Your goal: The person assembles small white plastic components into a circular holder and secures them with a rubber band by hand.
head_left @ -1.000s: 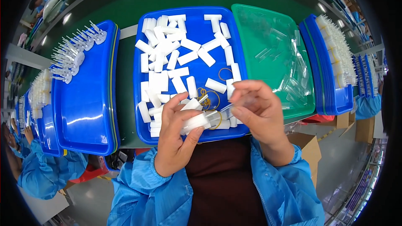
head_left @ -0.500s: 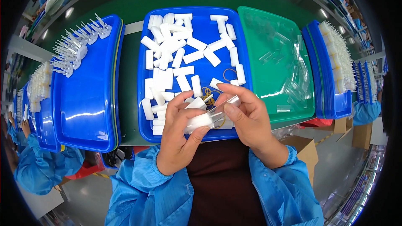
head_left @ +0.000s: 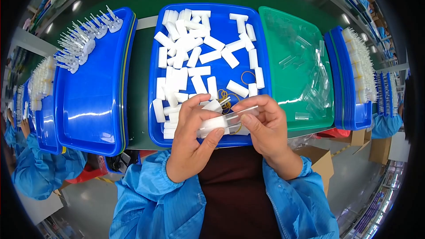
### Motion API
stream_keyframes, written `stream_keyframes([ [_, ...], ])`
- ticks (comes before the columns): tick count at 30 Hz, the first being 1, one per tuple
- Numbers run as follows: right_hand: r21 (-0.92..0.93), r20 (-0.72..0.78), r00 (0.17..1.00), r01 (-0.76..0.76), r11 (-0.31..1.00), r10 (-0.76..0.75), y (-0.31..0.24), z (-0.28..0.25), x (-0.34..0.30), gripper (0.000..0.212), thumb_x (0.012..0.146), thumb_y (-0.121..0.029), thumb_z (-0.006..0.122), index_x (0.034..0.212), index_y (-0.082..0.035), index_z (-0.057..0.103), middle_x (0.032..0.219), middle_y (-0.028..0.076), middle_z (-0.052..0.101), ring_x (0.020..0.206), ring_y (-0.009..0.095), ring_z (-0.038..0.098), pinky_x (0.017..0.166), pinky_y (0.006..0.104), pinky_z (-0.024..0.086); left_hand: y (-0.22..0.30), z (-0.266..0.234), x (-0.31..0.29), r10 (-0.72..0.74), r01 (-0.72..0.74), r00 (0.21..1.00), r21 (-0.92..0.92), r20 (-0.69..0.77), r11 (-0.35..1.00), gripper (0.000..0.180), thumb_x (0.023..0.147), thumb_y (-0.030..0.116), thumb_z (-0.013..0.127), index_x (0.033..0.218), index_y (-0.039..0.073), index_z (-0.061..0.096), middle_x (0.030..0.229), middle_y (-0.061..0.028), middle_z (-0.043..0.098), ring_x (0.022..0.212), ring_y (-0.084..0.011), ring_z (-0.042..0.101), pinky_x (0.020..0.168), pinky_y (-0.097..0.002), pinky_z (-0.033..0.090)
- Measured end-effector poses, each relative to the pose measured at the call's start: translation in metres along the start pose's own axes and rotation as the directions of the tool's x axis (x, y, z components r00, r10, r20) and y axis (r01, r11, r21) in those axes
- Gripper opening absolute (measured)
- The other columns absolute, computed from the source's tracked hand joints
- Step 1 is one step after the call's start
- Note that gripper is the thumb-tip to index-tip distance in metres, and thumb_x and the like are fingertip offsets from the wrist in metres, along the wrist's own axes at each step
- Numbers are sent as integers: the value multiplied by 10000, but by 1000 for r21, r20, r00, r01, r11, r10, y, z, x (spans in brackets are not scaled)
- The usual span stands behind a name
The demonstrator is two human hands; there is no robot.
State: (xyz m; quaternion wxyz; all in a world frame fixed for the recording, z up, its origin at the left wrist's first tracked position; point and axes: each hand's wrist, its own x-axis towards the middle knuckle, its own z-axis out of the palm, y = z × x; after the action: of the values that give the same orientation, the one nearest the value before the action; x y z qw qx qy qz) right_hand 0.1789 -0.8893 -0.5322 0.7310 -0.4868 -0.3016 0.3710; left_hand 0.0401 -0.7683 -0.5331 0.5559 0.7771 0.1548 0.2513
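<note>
My left hand (head_left: 188, 139) is closed around a short white cylinder (head_left: 215, 124), which lies between thumb and fingers. A second white piece (head_left: 213, 106) with a thin pale rod sticking out shows at the same hand's fingertips. In my right hand (head_left: 271, 128), thumb and fingers pinch a clear plastic tube (head_left: 242, 113). The tube's left end meets the white cylinder; how far one sits inside the other I cannot tell. Both hands are over the near edge of a blue tray (head_left: 155, 110) holding many white cylinders (head_left: 210, 57).
A green tray (head_left: 283, 93) with clear tubes (head_left: 319, 79) stands right of the blue one. At left, a stack of blue trays (head_left: 90, 110) bears white parts with upright pins (head_left: 84, 40). More stacked trays (head_left: 347, 79) stand far right. Yellow rubber bands (head_left: 226, 98) lie behind my hands.
The clear tube has tilted flatter, more in line with the white cylinder. Both hands keep their grip. The whole view has shifted slightly, with the trays a little further right.
</note>
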Motion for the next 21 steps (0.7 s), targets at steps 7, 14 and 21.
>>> stream_keyframes([
  [7, -6, -12, 991, 130, 992, -130, 5, 7, -4, 220, 880, -9, 602, 1081, 32, 523, 1068, 130, 621, 981, 153, 612, 799, 250, 512, -1, 2, -1, -9, 8, 1000, -89, -19, 996, 153, 911, 166, 567, 998, 41, 578, 1262, -165, 406, 946, -232, 546, 824, -327, 440],
  [14, -92, 20, 999, 52, 994, -51, -6, 5, -2, 223, 881, 5, 590, 1093, 42, 531, 1060, 126, 619, 984, 161, 611, 818, 259, 505, 1, 3, -1, -1, 0, 999, -37, -40, 999, 141, 917, 166, 564, 969, 37, 587, 1237, -160, 417, 927, -232, 543, 813, -323, 440],
  [21, -100, 41, 998, -35, 994, 39, -15, -2, 0, 230, 877, -10, 600, 1102, 27, 567, 1056, 119, 627, 964, 159, 612, 825, 263, 493, 2, 2, 0, -60, 58, 998, -66, -15, 996, 133, 904, 145, 577, 991, 44, 581, 1259, -169, 394, 978, -267, 532, 857, -352, 434],
])
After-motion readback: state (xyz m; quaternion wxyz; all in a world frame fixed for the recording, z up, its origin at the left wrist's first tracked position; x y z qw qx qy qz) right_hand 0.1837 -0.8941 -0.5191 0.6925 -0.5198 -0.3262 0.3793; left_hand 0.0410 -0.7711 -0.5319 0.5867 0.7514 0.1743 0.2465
